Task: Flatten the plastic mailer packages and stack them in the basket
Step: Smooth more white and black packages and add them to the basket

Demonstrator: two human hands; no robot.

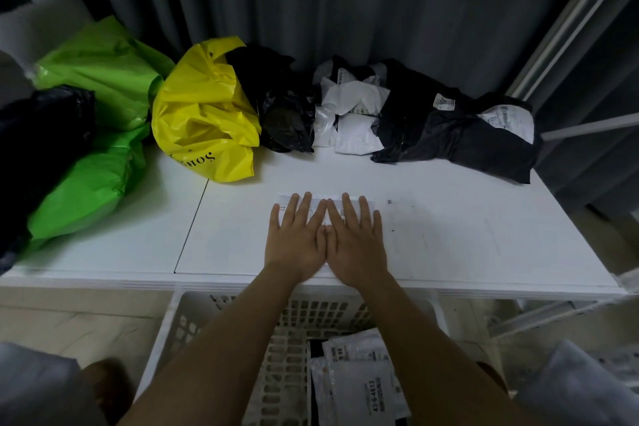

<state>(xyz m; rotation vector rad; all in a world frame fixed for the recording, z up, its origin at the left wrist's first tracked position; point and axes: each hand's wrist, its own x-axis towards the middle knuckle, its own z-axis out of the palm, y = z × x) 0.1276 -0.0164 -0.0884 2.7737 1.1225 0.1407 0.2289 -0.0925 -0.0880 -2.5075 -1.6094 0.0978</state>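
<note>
- Head view, centre: a white mailer [349, 201] is laid flat on the white table [484, 235], near its front edge, and is largely covered by both hands.
- The left hand [298, 242] and the right hand [356, 245] are pressed palm-down on the mailer, side by side, with the inner edges touching; the fingers [306, 206] of both are held straight and slightly spread, and nothing is gripped.
- Only the far strip of the mailer, with printed label text, is seen beyond the fingertips.
- Head view, bottom: a white perforated basket [179, 325] is set below the table's front edge; flattened white mailers with printed labels [359, 387] are stacked inside, partly hidden by the right forearm.
- Head view, back of the table: a row of crumpled packages is ranged against a dark curtain [345, 3], well apart from the hands.
- From left to right are shown a black bag [41, 135] on the green bags [100, 86], a yellow bag [204, 114], a crumpled black bag [280, 107], several white mailers [352, 114] and a dark mailer pile [460, 135] bearing white labels.
- The table surface between this row and the hands is marked by a few small dark specks [392, 229] at the right.
</note>
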